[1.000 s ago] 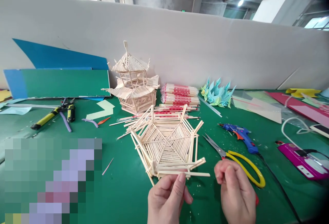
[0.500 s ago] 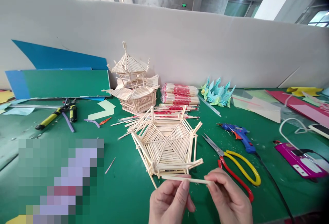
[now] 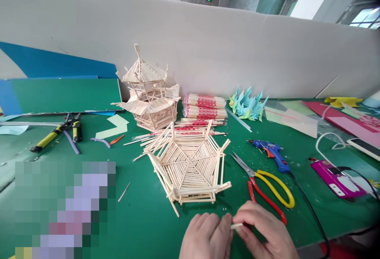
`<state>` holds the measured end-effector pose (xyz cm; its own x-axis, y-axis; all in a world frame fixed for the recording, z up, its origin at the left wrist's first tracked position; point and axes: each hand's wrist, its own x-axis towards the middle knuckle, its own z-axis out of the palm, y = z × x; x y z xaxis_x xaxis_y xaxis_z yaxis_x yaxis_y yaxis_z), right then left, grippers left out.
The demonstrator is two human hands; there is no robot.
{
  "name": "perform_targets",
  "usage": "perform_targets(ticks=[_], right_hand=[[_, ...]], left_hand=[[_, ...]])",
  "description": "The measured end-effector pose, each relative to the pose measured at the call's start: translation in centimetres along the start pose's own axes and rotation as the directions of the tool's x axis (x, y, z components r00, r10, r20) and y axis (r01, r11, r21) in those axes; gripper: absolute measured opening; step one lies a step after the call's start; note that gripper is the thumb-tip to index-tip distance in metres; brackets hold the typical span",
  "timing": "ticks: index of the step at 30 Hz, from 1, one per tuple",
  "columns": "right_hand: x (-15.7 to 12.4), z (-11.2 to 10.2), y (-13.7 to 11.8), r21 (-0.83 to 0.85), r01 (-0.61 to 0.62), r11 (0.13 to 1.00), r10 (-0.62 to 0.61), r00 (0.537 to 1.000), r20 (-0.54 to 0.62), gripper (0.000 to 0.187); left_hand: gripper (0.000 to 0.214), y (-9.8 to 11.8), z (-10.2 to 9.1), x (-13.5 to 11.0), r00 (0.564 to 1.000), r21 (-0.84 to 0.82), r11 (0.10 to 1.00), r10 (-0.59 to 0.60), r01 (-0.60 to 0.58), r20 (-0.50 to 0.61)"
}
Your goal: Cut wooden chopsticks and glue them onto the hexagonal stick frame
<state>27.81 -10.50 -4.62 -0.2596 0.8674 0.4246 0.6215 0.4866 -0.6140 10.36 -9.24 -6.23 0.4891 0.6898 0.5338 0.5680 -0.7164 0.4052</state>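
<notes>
Near the front edge my left hand (image 3: 206,236) is closed, its back towards me, with its fingertips against the left end of a short pale wooden stick (image 3: 236,225). My right hand (image 3: 264,231) pinches that stick's right end between thumb and fingers. Most of the stick is hidden in my hands. Just beyond them sits a six-sided stick frame (image 3: 190,164), its flat panel filled with rows of sticks. Behind it stands a tiered pagoda model (image 3: 148,96) of the same sticks.
Red-handled, yellow-handled scissors (image 3: 258,181) and a blue glue gun (image 3: 271,152) lie right. Wrapped stick bundles (image 3: 204,106) and blue folded-paper shapes (image 3: 248,104) stand behind. Yellow-handled pliers (image 3: 59,132) lie left, a magenta power box (image 3: 338,179) far right.
My hands have moved down and closer together, away from the stick frame. My left hand has turned over, and less of the stick shows. The view has shifted slightly to the right.
</notes>
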Motion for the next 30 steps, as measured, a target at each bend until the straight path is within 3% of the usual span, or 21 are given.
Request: perform_targets(ticks=[2,3,4,6,7,8,9,11,17,23,25,27,29,30], right_hand=[[-0.7,-0.7,1.9,-0.093,-0.101,0.990,0.096,0.993,-0.065,0.013],[-1.1,-1.1,3.1,-0.158,-0.180,0.971,0.163,0.980,-0.114,0.015],[-1.5,-1.6,4.5,-0.235,-0.235,0.943,0.196,0.964,-0.179,0.013],[-2.4,-2.5,7.3,-0.391,-0.370,0.843,0.299,0.925,-0.233,0.018],[-2.8,-2.9,8.5,-0.451,-0.393,0.801,0.330,0.919,-0.214,0.022],[-3.2,-3.2,9.6,-0.492,-0.420,0.762,0.371,0.907,-0.199,0.024],[-3.5,-3.4,10.4,-0.522,-0.434,0.735,0.407,0.897,-0.174,0.026],[-3.8,-3.5,11.6,-0.547,-0.448,0.707,0.447,0.883,-0.145,0.027],[-3.6,-3.0,12.7,-0.540,-0.452,0.709,0.453,0.880,-0.142,0.025],[-4.0,-3.7,11.4,-0.491,-0.465,0.737,0.394,0.885,-0.247,0.032],[-4.1,-4.5,10.0,-0.370,-0.531,0.763,0.427,0.842,-0.329,0.033],[-4.2,-5.4,8.4,-0.128,-0.615,0.778,0.547,0.763,-0.343,0.036],[-4.7,-6.0,6.9,0.141,-0.656,0.741,0.671,0.717,-0.189,0.041],[-5.0,-6.0,6.2,0.246,-0.658,0.711,0.693,0.716,-0.087,0.043]], left_hand=[[0.026,0.0,-0.3,0.2,0.978,-0.262,0.943,-0.186,0.206,0.100],[0.026,0.1,-0.6,0.3,0.940,-0.410,0.846,-0.300,0.341,0.163],[0.027,0.3,-0.9,0.5,0.875,-0.546,0.687,-0.419,0.480,0.243],[0.032,0.4,-1.5,0.9,0.692,-0.714,0.242,-0.570,0.657,0.443],[0.036,0.4,-1.6,1.1,0.608,-0.738,0.023,-0.586,0.674,0.536],[0.039,0.3,-1.8,1.4,0.552,-0.737,-0.156,-0.566,0.658,0.612],[0.040,0.2,-1.8,1.6,0.523,-0.724,-0.286,-0.535,0.628,0.664],[0.039,-0.1,-1.8,1.9,0.510,-0.696,-0.439,-0.476,0.569,0.717],[0.023,-0.2,-1.8,2.1,0.517,-0.652,-0.596,-0.413,0.469,0.750],[0.020,-0.2,-1.7,2.0,0.516,-0.655,-0.597,-0.419,0.464,0.747],[0.022,-0.1,-1.7,2.1,0.518,-0.671,-0.572,-0.435,0.472,0.736],[0.025,0.1,-1.8,2.4,0.522,-0.692,-0.532,-0.458,0.488,0.720],[0.029,0.4,-2.2,2.7,0.523,-0.720,-0.468,-0.495,0.512,0.694],[0.031,0.5,-2.4,2.9,0.521,-0.733,-0.431,-0.518,0.526,0.678]])
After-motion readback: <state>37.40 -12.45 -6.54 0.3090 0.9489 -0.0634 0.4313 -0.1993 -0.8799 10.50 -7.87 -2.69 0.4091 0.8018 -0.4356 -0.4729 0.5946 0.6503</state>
